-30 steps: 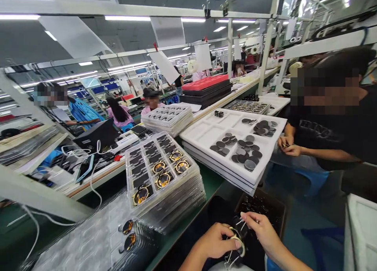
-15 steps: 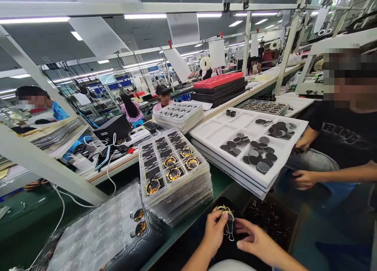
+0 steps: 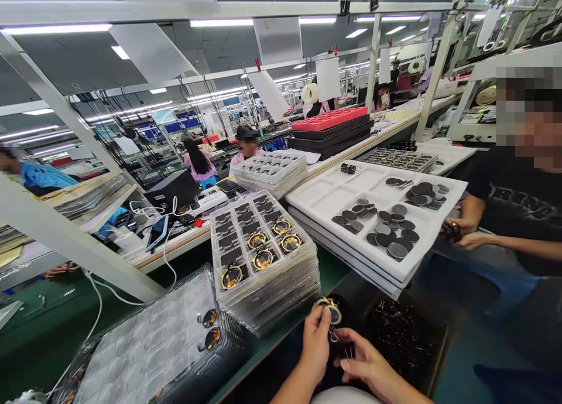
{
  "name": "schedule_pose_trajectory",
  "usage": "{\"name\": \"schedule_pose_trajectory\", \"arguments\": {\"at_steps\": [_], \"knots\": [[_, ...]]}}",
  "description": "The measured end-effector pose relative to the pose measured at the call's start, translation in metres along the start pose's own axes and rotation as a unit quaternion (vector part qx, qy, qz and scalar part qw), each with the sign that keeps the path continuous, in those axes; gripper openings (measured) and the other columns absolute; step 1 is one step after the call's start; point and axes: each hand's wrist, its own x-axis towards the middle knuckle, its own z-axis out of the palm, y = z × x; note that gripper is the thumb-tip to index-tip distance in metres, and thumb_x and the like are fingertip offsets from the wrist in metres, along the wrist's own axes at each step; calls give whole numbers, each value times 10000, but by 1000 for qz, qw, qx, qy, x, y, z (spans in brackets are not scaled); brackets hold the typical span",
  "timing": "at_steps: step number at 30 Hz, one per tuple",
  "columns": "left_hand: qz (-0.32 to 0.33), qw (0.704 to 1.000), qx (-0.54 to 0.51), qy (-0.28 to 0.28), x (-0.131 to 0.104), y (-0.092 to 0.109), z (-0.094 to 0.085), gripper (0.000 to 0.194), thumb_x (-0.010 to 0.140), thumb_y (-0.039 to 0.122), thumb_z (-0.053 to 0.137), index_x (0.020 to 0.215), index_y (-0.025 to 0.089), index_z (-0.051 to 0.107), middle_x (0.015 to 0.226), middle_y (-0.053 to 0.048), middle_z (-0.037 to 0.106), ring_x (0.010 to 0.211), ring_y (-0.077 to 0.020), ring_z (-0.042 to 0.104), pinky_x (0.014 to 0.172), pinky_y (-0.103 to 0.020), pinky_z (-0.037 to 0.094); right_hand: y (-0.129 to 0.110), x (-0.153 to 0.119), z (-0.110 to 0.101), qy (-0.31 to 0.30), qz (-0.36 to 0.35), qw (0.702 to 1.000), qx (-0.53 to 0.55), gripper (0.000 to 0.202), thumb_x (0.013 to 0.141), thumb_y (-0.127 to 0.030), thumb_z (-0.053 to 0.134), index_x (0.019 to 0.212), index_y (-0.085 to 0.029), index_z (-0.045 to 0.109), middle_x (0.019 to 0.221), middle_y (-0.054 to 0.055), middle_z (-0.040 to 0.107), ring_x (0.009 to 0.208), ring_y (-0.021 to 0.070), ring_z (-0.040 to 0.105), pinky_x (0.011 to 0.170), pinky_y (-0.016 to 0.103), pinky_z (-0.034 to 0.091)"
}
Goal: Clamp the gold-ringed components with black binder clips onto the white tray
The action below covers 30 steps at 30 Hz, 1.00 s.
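Note:
My left hand (image 3: pixel 317 339) pinches a gold-rimmed round watch part (image 3: pixel 330 311) with a dark disc face, held above my lap. Wire handles of a binder clip (image 3: pixel 333 334) hang at its lower edge. Just below and to the right, my right hand (image 3: pixel 366 360) is curled, with a small black clip with wire handles (image 3: pixel 349 350) at its fingertips; the fingers partly hide it. Beyond my hands, a stack of clear trays (image 3: pixel 267 295) carries several gold-ringed watch parts (image 3: pixel 263 259) in its near compartments.
White foam trays (image 3: pixel 307 196) with round dark discs (image 3: pixel 397 250) stand ahead on the right. Clear-covered trays (image 3: pixel 144 339) lie at left. Loose binder clips (image 3: pixel 401 334) fill a dark surface beside my right hand. A co-worker (image 3: pixel 513 205) sits close on the right.
My right hand has closed from spread fingers and now has a clip at its fingertips, lower than the watch part. My left hand has tilted the watch part. The co-worker's hands have come together.

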Motion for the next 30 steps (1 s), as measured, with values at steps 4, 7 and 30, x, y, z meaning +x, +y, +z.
{"name": "schedule_pose_trajectory", "arguments": {"at_steps": [4,7,30], "knots": [[-15,998,-17,-59,-5,-3,14,521,879,654,633,845,146,747,968,-89,669,943,-231,582,874,-344,456,-1,10,1,71,-24,991,-112,590,685,-718,748,883,-164,699,683,17,594,550,159,493,498,278,379],[-35,997,-46,-48,0,-6,21,551,854,678,650,869,138,759,938,-89,678,898,-219,591,842,-334,465,0,12,-2,93,-77,975,-188,556,785,-716,660,667,-173,641,592,22,596,597,179,514,602,303,399],[188,964,127,-138,120,172,134,526,959,622,519,846,147,715,820,-49,682,811,-185,608,739,-279,488,-269,20,-69,141,-503,680,-515,116,905,-347,646,907,-239,603,1328,139,639,1211,292,619,1043,511,512]]}}
